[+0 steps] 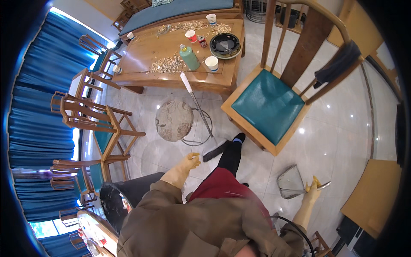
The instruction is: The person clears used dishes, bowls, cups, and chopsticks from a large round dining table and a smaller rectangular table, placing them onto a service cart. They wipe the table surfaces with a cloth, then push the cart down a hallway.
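My left hand (191, 160), in a yellow rubber glove, is empty with its fingers loosely curled apart. Just beyond it, a broom (205, 125) leans its white grip against the wooden table; its dark bristles are on the floor by my foot. My right hand (313, 185), gloved alike, is closed around the handle of a metal dustpan (290, 183), whose pan is out to the left of the hand. Beside my left forearm is a black bin (141, 184) with some waste visible at its mouth; my sleeve covers part of it.
A wooden table (141, 54) holds heaps of shells (167, 64), paper cups (211, 63), a green bottle (190, 57) and a black round pan (225, 44). A round patterned stool (174, 120) and a green-seated chair (268, 104) stand before it. More chairs (109, 128) line the left.
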A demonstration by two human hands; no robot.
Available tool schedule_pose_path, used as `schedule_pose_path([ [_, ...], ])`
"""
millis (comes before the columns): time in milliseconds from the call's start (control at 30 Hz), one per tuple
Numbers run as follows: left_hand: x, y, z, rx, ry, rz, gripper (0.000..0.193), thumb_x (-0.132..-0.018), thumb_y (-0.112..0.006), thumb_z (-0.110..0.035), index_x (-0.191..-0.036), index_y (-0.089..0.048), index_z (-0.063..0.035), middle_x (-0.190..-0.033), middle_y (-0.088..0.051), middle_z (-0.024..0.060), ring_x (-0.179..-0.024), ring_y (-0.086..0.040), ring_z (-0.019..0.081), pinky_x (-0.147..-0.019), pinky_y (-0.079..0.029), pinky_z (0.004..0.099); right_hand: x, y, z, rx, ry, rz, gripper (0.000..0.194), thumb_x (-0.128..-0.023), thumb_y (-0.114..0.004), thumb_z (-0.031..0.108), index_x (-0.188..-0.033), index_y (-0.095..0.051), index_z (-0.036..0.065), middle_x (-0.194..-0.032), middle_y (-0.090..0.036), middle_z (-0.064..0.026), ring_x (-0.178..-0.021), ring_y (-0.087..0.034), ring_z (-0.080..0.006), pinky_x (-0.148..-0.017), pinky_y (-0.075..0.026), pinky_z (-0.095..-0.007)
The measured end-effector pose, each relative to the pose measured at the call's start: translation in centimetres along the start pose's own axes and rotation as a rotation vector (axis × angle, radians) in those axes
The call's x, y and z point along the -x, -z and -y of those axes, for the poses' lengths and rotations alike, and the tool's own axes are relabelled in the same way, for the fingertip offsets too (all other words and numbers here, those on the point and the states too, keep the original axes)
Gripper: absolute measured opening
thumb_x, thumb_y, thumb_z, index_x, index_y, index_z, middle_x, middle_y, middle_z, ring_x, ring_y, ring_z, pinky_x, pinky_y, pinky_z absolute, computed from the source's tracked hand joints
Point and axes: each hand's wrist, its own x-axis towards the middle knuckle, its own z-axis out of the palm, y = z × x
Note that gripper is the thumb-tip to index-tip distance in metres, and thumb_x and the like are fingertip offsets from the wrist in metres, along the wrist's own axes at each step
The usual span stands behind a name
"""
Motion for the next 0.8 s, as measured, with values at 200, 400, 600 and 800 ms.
schedule_pose_path([
  [200, -10.6, 6.4, -17.3, -0.119, -0.339, -0.250, 0.050, -0.105, -0.069, -0.036, -0.149, -0.057, -0.0161, -0.098, -0.076, 0.0062, -0.079, -0.070, 0.0128, -0.067, -0.056, 0.0310, -11.3, 5.5, -2.4, 0.157, -0.083, -0.297, 0.031, -0.105, -0.072, 0.027, -0.123, -0.068, 0.002, -0.092, -0.068, -0.0056, -0.072, -0.064, -0.0138, -0.068, -0.053, -0.0278],
  [400, -20.9, 13.9, -45.7, -0.399, -0.933, -0.767, 0.096, -0.090, -0.086, -0.040, -0.158, -0.039, 0.0075, -0.139, -0.063, 0.0301, -0.126, -0.063, 0.0370, -0.108, -0.050, 0.0443, -10.0, 13.2, 1.2, 1.061, 0.000, -0.578, 0.071, -0.095, -0.078, 0.037, -0.145, -0.056, -0.008, -0.112, -0.073, -0.0207, -0.108, -0.074, -0.0321, -0.089, -0.059, -0.0404],
  [600, -24.0, 14.7, -57.0, -0.966, -0.361, -0.511, 0.068, -0.093, -0.075, -0.051, -0.138, -0.064, -0.0016, -0.135, -0.068, 0.0298, -0.128, -0.066, 0.0432, -0.108, -0.051, 0.0492, -3.7, 5.2, 5.8, 1.229, -0.070, -0.380, 0.063, -0.099, -0.073, 0.039, -0.142, -0.062, -0.006, -0.128, -0.070, -0.0233, -0.110, -0.069, -0.0295, -0.098, -0.053, -0.0387],
  [800, -24.2, 19.6, -50.5, -0.870, -0.288, -0.843, 0.067, -0.093, -0.066, -0.061, -0.129, -0.071, -0.0041, -0.121, -0.075, 0.0285, -0.119, -0.070, 0.0456, -0.101, -0.055, 0.0517, -1.2, -4.4, 5.9, 0.936, 0.034, -0.136, 0.049, -0.106, -0.067, 0.027, -0.140, -0.062, -0.008, -0.133, -0.069, -0.0232, -0.121, -0.067, -0.0291, -0.104, -0.053, -0.0390],
])
